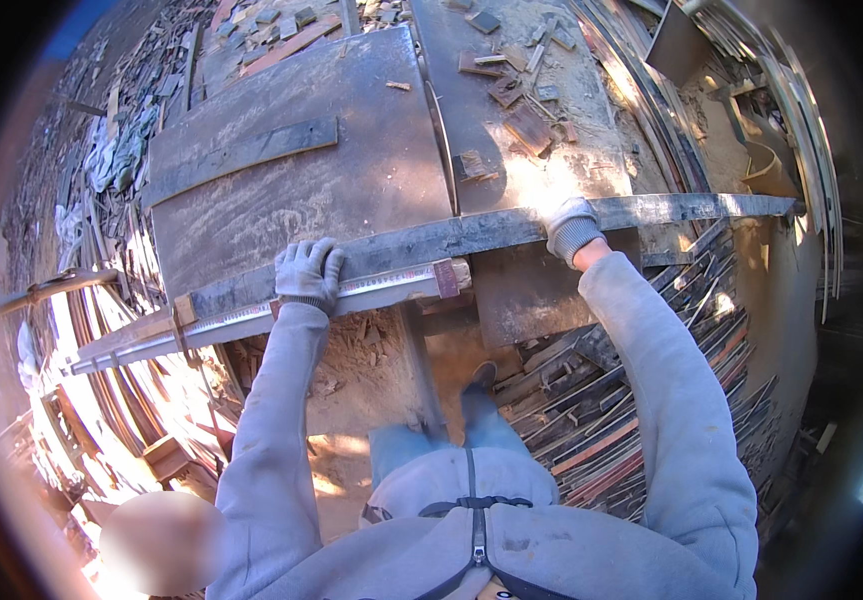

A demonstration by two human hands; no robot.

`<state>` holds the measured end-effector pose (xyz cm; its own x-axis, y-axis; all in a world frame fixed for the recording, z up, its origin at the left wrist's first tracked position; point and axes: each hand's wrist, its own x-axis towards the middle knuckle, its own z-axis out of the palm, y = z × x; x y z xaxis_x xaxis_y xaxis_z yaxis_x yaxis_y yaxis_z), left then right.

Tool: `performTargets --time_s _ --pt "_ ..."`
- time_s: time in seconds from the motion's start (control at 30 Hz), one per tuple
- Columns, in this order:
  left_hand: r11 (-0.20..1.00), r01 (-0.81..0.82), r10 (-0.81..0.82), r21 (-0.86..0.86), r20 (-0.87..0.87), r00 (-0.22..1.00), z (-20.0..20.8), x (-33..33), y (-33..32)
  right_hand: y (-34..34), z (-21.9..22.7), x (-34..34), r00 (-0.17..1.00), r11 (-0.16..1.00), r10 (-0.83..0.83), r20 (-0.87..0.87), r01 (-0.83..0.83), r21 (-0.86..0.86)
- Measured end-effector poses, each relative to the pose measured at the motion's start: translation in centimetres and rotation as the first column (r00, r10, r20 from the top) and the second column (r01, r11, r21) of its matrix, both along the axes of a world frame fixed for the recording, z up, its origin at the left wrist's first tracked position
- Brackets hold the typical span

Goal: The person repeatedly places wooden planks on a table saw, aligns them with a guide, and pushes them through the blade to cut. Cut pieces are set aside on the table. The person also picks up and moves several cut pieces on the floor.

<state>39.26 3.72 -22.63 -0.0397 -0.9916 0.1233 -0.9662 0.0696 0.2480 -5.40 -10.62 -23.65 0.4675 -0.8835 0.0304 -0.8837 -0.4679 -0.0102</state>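
A long dark wooden plank (411, 241) lies across in front of me, reaching from the left side to the far right. My left hand (308, 272), in a grey-white knit glove, rests on it with its fingers laid over the top and a little apart. Along the plank's near side, under that hand's wrist, runs a straight bar with a measuring scale (383, 284), ending at a reddish-brown block (446, 279). Farther right my right hand (573, 228), gloved too, is closed over the plank; its fingertips are washed out by sunlight.
Dark panels (301, 200) form the work surface beyond the plank, with a shorter board (251, 155) on the left panel. Offcuts (528, 128) and sawdust lie on the right one. Wood strips (631, 440) are piled below right. A blurred round patch (159, 543) shows at lower left.
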Motion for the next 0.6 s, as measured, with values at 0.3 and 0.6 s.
performTargets --time_s 0.3,0.6 --pt "0.999 -0.031 0.028 0.039 0.063 0.998 -0.1 -0.3 0.4 1.4 0.0 -1.1 0.963 0.979 0.091 -0.252 -0.04 0.2" --pt "0.999 -0.051 0.052 -0.011 0.064 0.997 -0.6 -0.4 0.5 1.4 0.5 -0.5 0.943 0.971 0.025 -0.333 0.056 0.233"
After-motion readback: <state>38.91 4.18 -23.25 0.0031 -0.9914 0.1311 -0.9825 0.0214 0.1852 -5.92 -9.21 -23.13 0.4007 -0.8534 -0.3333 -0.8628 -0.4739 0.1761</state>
